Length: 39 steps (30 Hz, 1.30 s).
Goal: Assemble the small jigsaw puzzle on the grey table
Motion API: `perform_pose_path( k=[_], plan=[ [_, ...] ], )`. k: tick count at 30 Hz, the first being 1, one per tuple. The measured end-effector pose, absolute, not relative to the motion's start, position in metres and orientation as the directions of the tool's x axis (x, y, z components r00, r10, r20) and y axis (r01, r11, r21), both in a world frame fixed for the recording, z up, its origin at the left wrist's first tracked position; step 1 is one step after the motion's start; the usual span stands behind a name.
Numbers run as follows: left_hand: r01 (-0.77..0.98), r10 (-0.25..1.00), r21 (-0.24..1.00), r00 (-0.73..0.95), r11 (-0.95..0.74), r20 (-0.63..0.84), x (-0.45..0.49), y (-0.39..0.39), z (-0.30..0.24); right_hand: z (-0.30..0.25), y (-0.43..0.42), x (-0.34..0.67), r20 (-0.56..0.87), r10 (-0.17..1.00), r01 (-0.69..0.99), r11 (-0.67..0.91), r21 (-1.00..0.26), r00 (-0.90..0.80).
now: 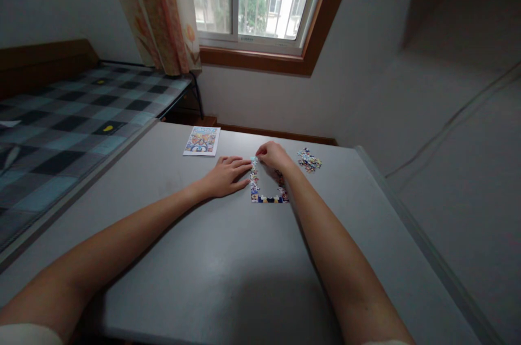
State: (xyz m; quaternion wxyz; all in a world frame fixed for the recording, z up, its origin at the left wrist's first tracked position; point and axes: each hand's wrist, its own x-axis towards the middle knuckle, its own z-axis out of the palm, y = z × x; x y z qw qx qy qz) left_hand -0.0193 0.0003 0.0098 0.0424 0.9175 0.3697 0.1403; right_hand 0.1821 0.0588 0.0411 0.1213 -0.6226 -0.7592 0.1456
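A partly joined jigsaw puzzle [254, 193] lies on the pale table, its pieces forming a frame round a bare middle. Flat on the tabletop, my left hand [228, 176] has its fingers spread, and the fingertips touch the puzzle's left edge. My right hand [275, 156] is over the upper part of the frame, thumb and fingers pinched together at the top left corner. Whatever is in that pinch is too small to make out. My right hand and forearm hide part of the puzzle's top and right side.
A heap of loose puzzle pieces [310, 160] lies right of my right hand. The printed picture card [202, 141] rests at the table's far left. Beyond the white table [195, 263] are a bed with a checked cover [81, 101], a curtain [163, 14] and a barred window [260, 3].
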Motion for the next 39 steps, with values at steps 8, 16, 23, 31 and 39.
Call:
perform_pose_path(
  k=[8, 16, 23, 31, 39],
  plan=[
    [0.663, 0.69, 0.191, 0.686, -0.723, 0.23, -0.019, 0.0, 0.009, 0.036, 0.062, 0.182, 0.008, 0.976, 0.901, 0.205, -0.381, -0.219],
    [0.656, 0.683, 0.192, 0.684, -0.73, 0.258, -0.02, 0.001, 0.009, 0.045, 0.068, 0.204, 0.057, 0.98, 0.86, 0.194, -0.472, -0.19],
    [0.7, 0.711, 0.172, 0.624, -0.693, 0.326, -0.016, -0.004, 0.025, 0.043, 0.07, 0.219, -0.029, 0.966, 0.828, 0.204, -0.523, -0.257],
    [0.679, 0.694, 0.151, 0.682, -0.718, 0.233, 0.013, 0.009, 0.023, 0.036, 0.073, 0.216, -0.083, 0.956, 0.827, 0.2, -0.525, -0.283],
    [0.693, 0.693, 0.126, 0.657, -0.71, 0.298, 0.021, 0.012, 0.008, 0.037, 0.071, 0.217, -0.084, 0.968, 0.805, 0.147, -0.575, -0.237]
  ],
)
